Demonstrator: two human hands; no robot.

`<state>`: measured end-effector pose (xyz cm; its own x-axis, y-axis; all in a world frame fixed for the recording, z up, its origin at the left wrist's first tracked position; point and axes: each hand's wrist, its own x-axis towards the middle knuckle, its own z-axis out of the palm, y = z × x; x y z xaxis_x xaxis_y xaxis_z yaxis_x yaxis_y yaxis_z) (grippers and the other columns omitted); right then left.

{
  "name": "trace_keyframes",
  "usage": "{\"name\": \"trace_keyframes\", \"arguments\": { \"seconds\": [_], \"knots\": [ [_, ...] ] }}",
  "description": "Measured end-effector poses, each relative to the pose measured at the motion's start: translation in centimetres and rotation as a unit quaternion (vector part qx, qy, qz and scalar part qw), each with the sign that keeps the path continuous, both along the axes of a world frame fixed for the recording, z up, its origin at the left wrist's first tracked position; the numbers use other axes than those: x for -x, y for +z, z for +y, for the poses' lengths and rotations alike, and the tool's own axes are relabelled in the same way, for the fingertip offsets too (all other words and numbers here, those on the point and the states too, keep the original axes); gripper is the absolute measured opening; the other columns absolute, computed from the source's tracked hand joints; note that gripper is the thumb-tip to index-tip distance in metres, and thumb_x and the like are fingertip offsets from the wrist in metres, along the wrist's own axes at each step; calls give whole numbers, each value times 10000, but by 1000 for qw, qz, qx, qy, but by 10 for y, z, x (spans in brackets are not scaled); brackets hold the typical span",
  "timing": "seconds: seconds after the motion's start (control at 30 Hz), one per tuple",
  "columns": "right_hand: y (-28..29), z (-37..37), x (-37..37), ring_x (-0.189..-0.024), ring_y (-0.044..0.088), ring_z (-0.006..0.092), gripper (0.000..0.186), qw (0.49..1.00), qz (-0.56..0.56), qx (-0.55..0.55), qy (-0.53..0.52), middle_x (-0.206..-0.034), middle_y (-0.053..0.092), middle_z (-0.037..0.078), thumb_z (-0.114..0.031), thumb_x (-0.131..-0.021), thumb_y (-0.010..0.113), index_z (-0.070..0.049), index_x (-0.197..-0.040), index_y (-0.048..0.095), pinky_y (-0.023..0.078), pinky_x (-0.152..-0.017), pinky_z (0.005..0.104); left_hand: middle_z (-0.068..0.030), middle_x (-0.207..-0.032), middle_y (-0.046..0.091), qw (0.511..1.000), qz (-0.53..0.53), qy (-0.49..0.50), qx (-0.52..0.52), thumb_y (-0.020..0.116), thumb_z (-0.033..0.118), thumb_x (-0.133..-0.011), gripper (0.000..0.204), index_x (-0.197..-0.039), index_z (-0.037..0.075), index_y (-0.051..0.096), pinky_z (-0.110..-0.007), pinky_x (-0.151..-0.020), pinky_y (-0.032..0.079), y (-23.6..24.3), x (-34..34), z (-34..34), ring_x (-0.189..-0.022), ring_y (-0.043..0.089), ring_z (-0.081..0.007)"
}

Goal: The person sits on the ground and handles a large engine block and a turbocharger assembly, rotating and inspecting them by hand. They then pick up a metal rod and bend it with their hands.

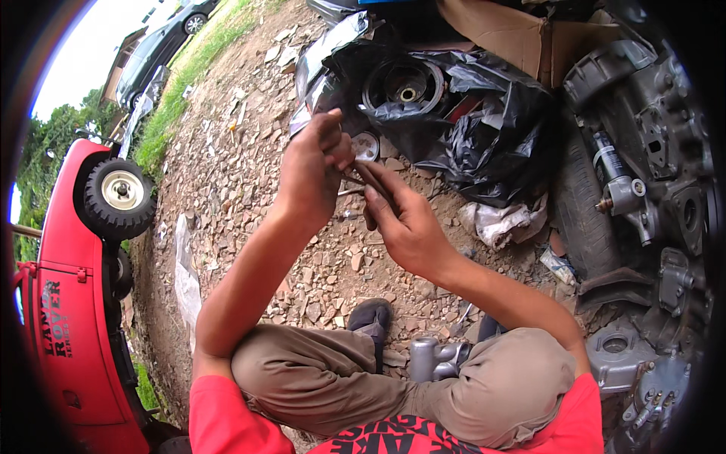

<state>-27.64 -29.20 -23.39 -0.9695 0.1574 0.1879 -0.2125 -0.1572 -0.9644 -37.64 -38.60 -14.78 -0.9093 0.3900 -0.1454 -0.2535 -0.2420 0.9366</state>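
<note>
My left hand (311,170) is raised over the stony ground, its fingers curled closed. Just right of it is my right hand (408,223), with thumb and fingers pinched together. A thin dark metal rod (352,180) runs between the two hands; the fingers cover most of it. Past the fingertips lies a round, silver-rimmed piece (367,146). A silver cast metal pipe fitting (425,359) sits on the ground between my bent legs, untouched.
Black plastic bags (499,129) hold a round wheel-like part (404,85). Cardboard (522,34) lies behind them. At right are a tyre (586,204), a greasy engine block (665,113) and a cylindrical part (609,163). A whitish rag (505,221) lies nearby. A red vehicle (72,295) stands left.
</note>
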Motion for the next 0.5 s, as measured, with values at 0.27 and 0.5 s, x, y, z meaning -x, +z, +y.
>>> {"name": "trace_keyframes", "arguments": {
  "seconds": [0.27, 0.5],
  "knots": [
    [-16, -17, -27, -592, 533, 165, 553, 999, 22, 21, 28, -746, 638, 136, -73, -973, 451, 46, -1484, 277, 463, -586, 346, 56, -579, 408, 963, 237, 9, 129, 529, 299, -1030, 489, -611, 52, 480, -273, -509, 250, -41, -23, 13, -567, 329, -44],
    [-20, -5, -37, -636, 624, 183, 602, 992, -33, -18, 118, -778, 631, 120, -51, -935, 423, 45, -1503, 249, 518, -635, 352, 81, -561, 359, 960, 254, 9, 116, 522, 288, -1039, 508, -591, 60, 447, -283, -473, 196, -54, -52, 3, -546, 281, -30]
  ]
}}
